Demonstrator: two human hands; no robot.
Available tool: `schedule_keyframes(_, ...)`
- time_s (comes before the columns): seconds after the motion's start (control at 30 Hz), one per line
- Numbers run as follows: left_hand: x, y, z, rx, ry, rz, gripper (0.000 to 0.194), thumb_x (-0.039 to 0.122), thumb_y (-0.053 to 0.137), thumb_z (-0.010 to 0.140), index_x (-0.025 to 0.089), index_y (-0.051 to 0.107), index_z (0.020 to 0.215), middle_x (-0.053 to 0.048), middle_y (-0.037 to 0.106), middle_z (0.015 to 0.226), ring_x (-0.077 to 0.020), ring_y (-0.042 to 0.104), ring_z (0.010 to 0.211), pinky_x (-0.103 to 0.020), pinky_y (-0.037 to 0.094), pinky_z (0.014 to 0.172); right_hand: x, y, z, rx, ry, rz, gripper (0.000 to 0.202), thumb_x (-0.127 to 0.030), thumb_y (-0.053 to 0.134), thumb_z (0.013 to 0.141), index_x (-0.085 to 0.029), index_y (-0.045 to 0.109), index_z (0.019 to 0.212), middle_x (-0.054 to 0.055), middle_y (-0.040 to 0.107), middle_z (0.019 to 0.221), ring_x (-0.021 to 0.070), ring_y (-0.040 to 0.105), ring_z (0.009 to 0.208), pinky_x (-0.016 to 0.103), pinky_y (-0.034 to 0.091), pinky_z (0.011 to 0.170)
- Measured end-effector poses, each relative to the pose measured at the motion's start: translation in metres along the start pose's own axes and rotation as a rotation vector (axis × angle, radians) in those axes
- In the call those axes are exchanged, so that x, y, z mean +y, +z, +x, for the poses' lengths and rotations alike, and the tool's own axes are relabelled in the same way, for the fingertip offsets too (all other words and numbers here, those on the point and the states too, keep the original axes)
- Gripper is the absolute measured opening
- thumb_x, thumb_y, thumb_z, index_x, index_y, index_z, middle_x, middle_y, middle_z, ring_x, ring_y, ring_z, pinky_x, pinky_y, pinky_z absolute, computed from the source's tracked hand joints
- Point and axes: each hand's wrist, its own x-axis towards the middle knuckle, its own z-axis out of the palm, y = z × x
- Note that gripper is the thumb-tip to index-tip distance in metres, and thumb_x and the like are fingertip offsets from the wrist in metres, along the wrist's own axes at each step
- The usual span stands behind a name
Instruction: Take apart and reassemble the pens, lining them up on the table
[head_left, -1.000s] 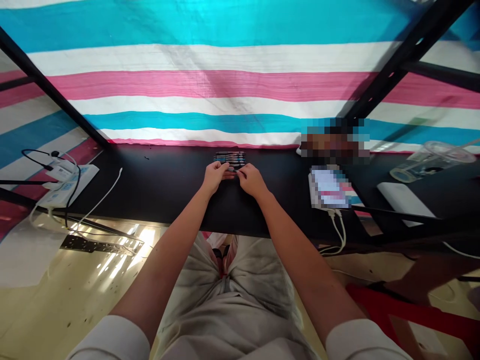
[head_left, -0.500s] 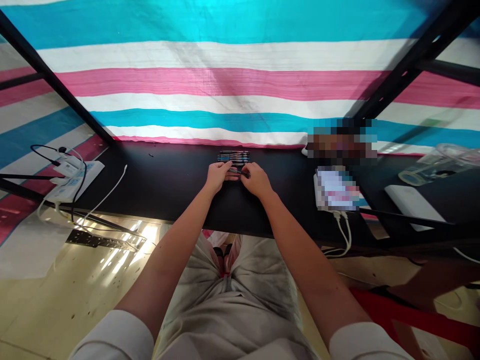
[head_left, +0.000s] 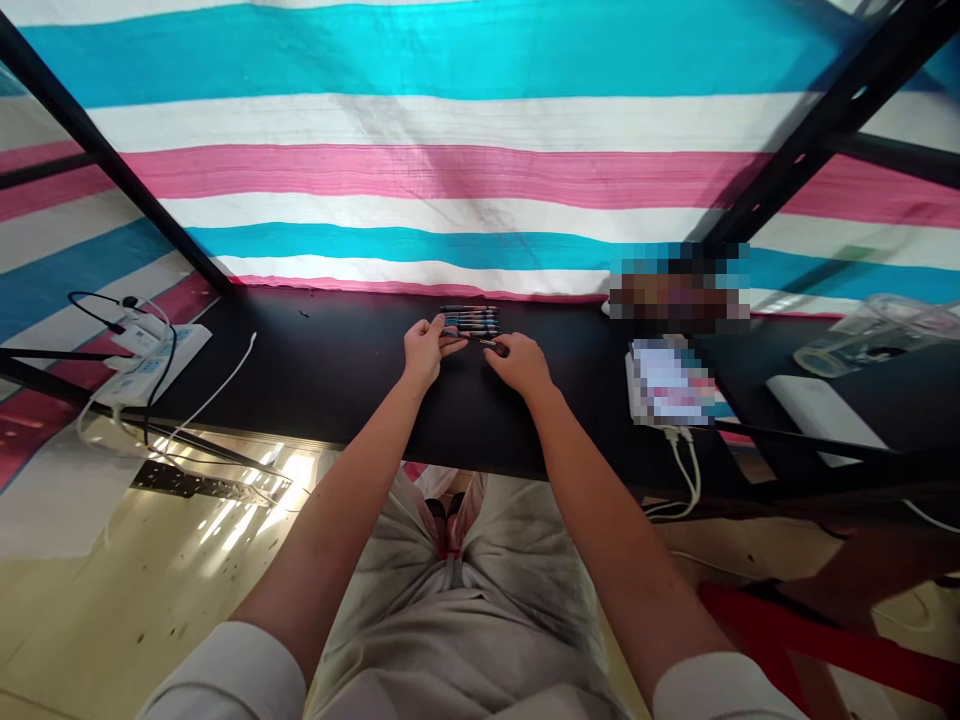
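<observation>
A slim dark pen (head_left: 475,340) spans the gap between my two hands, just above the black tabletop. My left hand (head_left: 425,350) pinches its left end between thumb and fingers. At the other end, my right hand (head_left: 521,362) has its fingers closed around the pen. Right behind the hands, several pens (head_left: 472,318) lie side by side in a row on the table, dark with some light and blue parts. The held pen's ends are partly hidden by my fingers.
A white power strip (head_left: 169,365) with plugs and cables sits at the table's left end. To the right are a blurred-out device (head_left: 671,380) with white cables, a white box (head_left: 825,415) and a clear plastic container (head_left: 847,340). Striped sheeting (head_left: 420,170) hangs behind the black table (head_left: 337,370).
My hands have moved apart, the left one shifting left and the right one slightly right. More of the pen between them now shows.
</observation>
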Motion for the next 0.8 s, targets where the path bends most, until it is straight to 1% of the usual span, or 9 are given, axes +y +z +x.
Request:
schedule_keyframes(0.17, -0.001, -0.004, 0.005, 0.053, 0.022, -0.04, 0.048, 0.046, 0.072, 0.085, 0.02, 0.033, 0.074, -0.001, 0.066, 0.073, -0.0217, 0.076, 0.076, -0.044, 0.063, 0.081, 0.014, 0.001, 0.006, 0.008, -0.011, 0.057, 0.029, -0.03, 0.062, 0.085, -0.018, 0.074, 0.109, 0.007, 0.068, 0.094, 0.022, 0.062, 0.087, 0.034, 0.047, 0.085)
schedule_keyframes(0.33, 0.003, -0.001, 0.002, 0.059, 0.016, -0.034, 0.049, 0.047, 0.071, 0.086, 0.02, 0.032, 0.074, -0.001, 0.066, 0.075, -0.021, 0.076, 0.077, -0.044, 0.062, 0.082, 0.022, 0.005, 0.009, 0.02, -0.046, 0.077, 0.029, -0.029, 0.058, 0.087, -0.015, 0.075, 0.107, 0.009, 0.069, 0.094, 0.0225, 0.062, 0.087, 0.035, 0.047, 0.086)
schedule_keyframes(0.47, 0.004, 0.001, -0.001, -0.001, 0.028, -0.015, 0.052, 0.05, 0.073, 0.084, 0.02, 0.031, 0.074, -0.001, 0.067, 0.076, -0.0212, 0.076, 0.079, -0.045, 0.062, 0.082, 0.021, 0.008, 0.009, 0.011, -0.077, 0.077, 0.029, -0.029, 0.057, 0.088, -0.016, 0.074, 0.108, 0.009, 0.069, 0.094, 0.0223, 0.061, 0.085, 0.035, 0.047, 0.084)
schedule_keyframes(0.63, 0.002, 0.003, -0.003, -0.076, 0.033, 0.013, 0.053, 0.05, 0.075, 0.081, 0.02, 0.033, 0.073, -0.003, 0.068, 0.078, -0.0218, 0.075, 0.08, -0.045, 0.062, 0.082, 0.018, 0.011, 0.008, -0.002, -0.155, 0.124, 0.03, -0.034, 0.055, 0.092, -0.016, 0.073, 0.108, 0.01, 0.067, 0.093, 0.0217, 0.06, 0.083, 0.034, 0.046, 0.081)
schedule_keyframes(0.8, 0.003, 0.006, -0.007, -0.206, 0.025, 0.034, 0.054, 0.053, 0.077, 0.078, 0.019, 0.035, 0.075, -0.004, 0.069, 0.081, -0.0231, 0.075, 0.087, -0.047, 0.061, 0.087, 0.011, 0.01, 0.006, -0.022, -0.22, 0.187, 0.029, -0.037, 0.052, 0.095, -0.018, 0.074, 0.099, 0.009, 0.069, 0.091, 0.0213, 0.06, 0.082, 0.032, 0.043, 0.077)
